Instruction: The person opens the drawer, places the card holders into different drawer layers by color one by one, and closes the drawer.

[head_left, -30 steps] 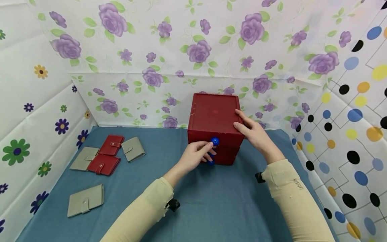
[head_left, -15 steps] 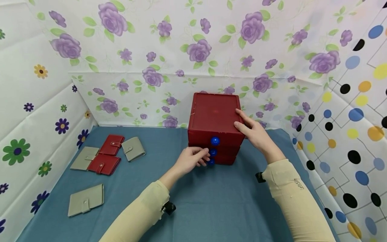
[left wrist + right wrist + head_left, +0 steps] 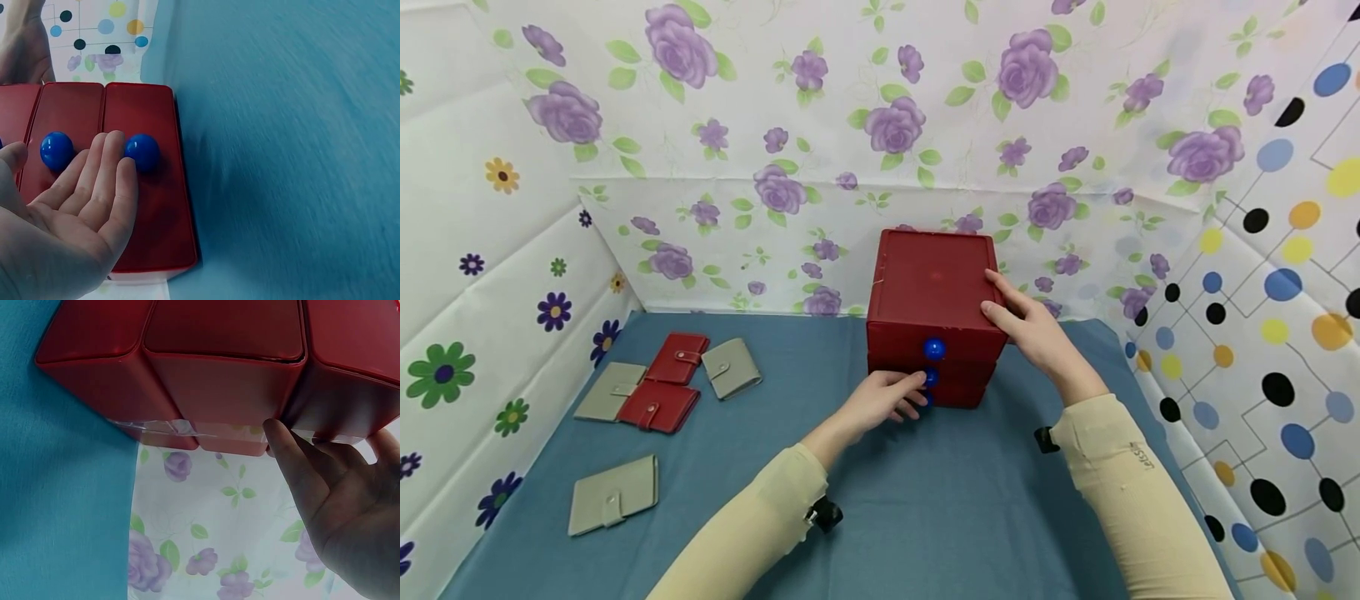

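A red three-drawer box stands at the back of the table, with round blue knobs down its front. My left hand is at the middle knob. In the left wrist view its thumb is on one side of that knob, and its extended fingers lie between it and the bottom knob. The top knob is uncovered in the head view. My right hand rests against the box's right upper edge, thumb and index finger on the top; its other fingers reach along the side in the right wrist view.
On the left lie two red wallets and two grey wallets grouped together, and another grey wallet nearer the front. A blue cloth covers the table. Patterned sheets wall the back and sides.
My left hand has gone down from the top knob, drawn back slightly left, then moved in to the middle knob. The right hand stays on the box.
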Demonstrator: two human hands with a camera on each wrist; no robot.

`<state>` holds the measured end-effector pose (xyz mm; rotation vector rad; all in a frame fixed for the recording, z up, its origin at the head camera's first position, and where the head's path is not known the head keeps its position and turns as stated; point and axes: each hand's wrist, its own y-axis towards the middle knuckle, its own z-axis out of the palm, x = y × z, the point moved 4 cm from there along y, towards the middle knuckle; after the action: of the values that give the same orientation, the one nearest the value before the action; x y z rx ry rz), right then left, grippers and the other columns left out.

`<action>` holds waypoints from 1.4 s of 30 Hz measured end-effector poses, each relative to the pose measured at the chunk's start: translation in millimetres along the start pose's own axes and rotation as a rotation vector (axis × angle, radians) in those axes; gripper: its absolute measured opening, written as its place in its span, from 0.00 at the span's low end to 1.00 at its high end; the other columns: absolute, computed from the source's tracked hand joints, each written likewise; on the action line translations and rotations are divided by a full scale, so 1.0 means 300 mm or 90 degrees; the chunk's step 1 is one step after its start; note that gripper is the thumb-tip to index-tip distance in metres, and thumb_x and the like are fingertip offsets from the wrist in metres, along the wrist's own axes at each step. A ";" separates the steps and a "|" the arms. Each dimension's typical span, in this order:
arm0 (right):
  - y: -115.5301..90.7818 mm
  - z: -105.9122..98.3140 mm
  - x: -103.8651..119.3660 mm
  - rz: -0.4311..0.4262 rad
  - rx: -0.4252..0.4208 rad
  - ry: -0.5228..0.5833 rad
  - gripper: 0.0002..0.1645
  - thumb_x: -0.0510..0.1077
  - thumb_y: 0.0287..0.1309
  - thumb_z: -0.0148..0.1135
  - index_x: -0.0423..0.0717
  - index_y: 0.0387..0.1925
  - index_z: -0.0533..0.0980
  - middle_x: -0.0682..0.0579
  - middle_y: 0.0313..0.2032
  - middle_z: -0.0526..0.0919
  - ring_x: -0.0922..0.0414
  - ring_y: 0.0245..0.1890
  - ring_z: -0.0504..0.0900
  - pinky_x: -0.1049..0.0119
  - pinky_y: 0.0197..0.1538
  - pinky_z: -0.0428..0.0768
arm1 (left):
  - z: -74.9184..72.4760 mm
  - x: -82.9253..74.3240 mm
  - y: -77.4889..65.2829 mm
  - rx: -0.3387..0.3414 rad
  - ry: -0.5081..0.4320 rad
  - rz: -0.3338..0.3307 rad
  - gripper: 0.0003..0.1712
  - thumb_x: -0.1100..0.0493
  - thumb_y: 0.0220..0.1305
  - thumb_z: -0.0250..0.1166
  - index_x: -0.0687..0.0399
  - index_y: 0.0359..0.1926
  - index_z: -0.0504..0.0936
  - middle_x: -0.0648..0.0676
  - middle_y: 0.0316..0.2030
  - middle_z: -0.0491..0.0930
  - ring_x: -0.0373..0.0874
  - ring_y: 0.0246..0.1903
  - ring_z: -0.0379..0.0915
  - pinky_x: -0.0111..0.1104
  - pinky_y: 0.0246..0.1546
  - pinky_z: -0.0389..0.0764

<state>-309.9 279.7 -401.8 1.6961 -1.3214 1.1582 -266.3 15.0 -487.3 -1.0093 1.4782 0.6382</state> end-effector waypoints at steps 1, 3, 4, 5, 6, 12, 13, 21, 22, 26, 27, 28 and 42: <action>0.000 0.000 0.000 0.000 0.001 0.001 0.41 0.67 0.78 0.56 0.79 0.84 0.51 0.50 0.83 0.55 0.46 0.73 0.72 0.57 0.63 0.82 | 0.004 -0.002 0.002 0.002 -0.004 -0.001 0.36 0.36 0.80 0.58 0.67 0.58 0.86 0.64 0.50 0.89 0.55 0.44 0.88 0.48 0.49 0.86; 0.001 0.001 0.001 -0.001 0.001 0.004 0.41 0.66 0.78 0.56 0.79 0.84 0.51 0.50 0.83 0.55 0.45 0.73 0.72 0.57 0.63 0.82 | 0.010 -0.003 0.008 0.005 -0.014 -0.004 0.36 0.37 0.80 0.58 0.67 0.59 0.85 0.65 0.51 0.88 0.55 0.44 0.88 0.48 0.49 0.86; 0.001 0.001 0.001 0.000 0.000 0.004 0.42 0.66 0.78 0.56 0.79 0.84 0.51 0.50 0.83 0.55 0.45 0.73 0.72 0.56 0.63 0.82 | 0.013 -0.003 0.011 0.005 -0.019 -0.007 0.35 0.36 0.80 0.58 0.67 0.59 0.86 0.66 0.51 0.88 0.55 0.44 0.88 0.49 0.50 0.86; 0.001 0.001 0.002 0.000 -0.001 0.004 0.42 0.67 0.78 0.56 0.79 0.84 0.51 0.50 0.83 0.54 0.45 0.73 0.72 0.54 0.64 0.81 | 0.016 -0.001 0.015 0.005 -0.024 -0.009 0.35 0.36 0.80 0.58 0.66 0.59 0.86 0.66 0.52 0.88 0.54 0.44 0.88 0.49 0.50 0.86; 0.001 0.002 0.002 0.001 -0.002 0.002 0.42 0.67 0.78 0.56 0.79 0.84 0.51 0.50 0.83 0.54 0.45 0.73 0.72 0.52 0.65 0.81 | 0.020 -0.001 0.018 0.005 -0.029 -0.012 0.35 0.36 0.80 0.58 0.66 0.59 0.86 0.67 0.52 0.88 0.54 0.44 0.88 0.51 0.51 0.86; 0.001 0.005 0.004 0.006 -0.008 -0.003 0.42 0.68 0.78 0.56 0.80 0.84 0.51 0.50 0.84 0.54 0.45 0.74 0.71 0.44 0.68 0.77 | 0.035 0.006 0.033 -0.008 -0.051 -0.020 0.35 0.35 0.79 0.59 0.64 0.59 0.87 0.68 0.53 0.87 0.54 0.44 0.88 0.54 0.54 0.85; 0.000 0.005 0.004 0.006 -0.007 -0.002 0.42 0.68 0.77 0.56 0.80 0.84 0.51 0.50 0.84 0.54 0.45 0.74 0.70 0.44 0.68 0.77 | 0.036 0.007 0.034 -0.011 -0.050 -0.020 0.35 0.35 0.79 0.59 0.64 0.58 0.87 0.68 0.52 0.87 0.55 0.45 0.88 0.53 0.53 0.85; -0.003 0.006 0.004 0.001 -0.004 0.012 0.42 0.67 0.78 0.56 0.79 0.84 0.51 0.50 0.83 0.55 0.45 0.73 0.72 0.50 0.66 0.80 | 0.039 0.010 0.039 -0.023 -0.043 -0.007 0.33 0.38 0.80 0.60 0.66 0.57 0.87 0.68 0.51 0.88 0.57 0.45 0.88 0.49 0.50 0.87; -0.003 0.006 0.004 0.001 -0.004 0.012 0.42 0.67 0.78 0.56 0.78 0.84 0.51 0.50 0.83 0.55 0.45 0.73 0.72 0.51 0.65 0.80 | 0.039 0.010 0.039 -0.023 -0.044 -0.008 0.33 0.38 0.80 0.60 0.66 0.57 0.87 0.68 0.51 0.88 0.57 0.45 0.88 0.49 0.50 0.87; -0.004 0.007 0.003 0.001 -0.001 0.014 0.43 0.67 0.78 0.56 0.77 0.85 0.51 0.50 0.83 0.55 0.45 0.73 0.72 0.53 0.64 0.81 | 0.039 0.010 0.035 -0.022 -0.043 -0.012 0.33 0.38 0.80 0.60 0.66 0.57 0.87 0.67 0.51 0.88 0.56 0.44 0.88 0.48 0.51 0.87; -0.005 0.007 0.003 0.000 -0.001 0.013 0.43 0.67 0.78 0.56 0.77 0.85 0.51 0.50 0.83 0.55 0.45 0.73 0.72 0.54 0.63 0.82 | 0.039 0.010 0.035 -0.022 -0.042 -0.013 0.33 0.38 0.80 0.60 0.66 0.57 0.87 0.67 0.51 0.88 0.56 0.44 0.88 0.48 0.51 0.87; -0.004 0.007 0.003 0.000 -0.001 0.014 0.43 0.67 0.78 0.56 0.77 0.85 0.51 0.49 0.83 0.55 0.45 0.73 0.72 0.54 0.63 0.82 | 0.038 0.009 0.034 -0.022 -0.042 -0.013 0.33 0.38 0.80 0.60 0.66 0.57 0.87 0.67 0.51 0.88 0.56 0.44 0.88 0.48 0.51 0.87; -0.005 0.004 -0.001 -0.002 -0.003 0.015 0.42 0.67 0.78 0.56 0.78 0.85 0.51 0.49 0.83 0.55 0.44 0.73 0.72 0.54 0.64 0.81 | 0.039 0.010 0.040 -0.021 -0.040 -0.012 0.32 0.38 0.80 0.60 0.66 0.55 0.88 0.67 0.51 0.88 0.56 0.44 0.88 0.49 0.51 0.87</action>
<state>-308.3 279.1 -402.4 1.6761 -1.3056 1.1679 -270.7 30.2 -494.1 -1.0194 1.4061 0.6763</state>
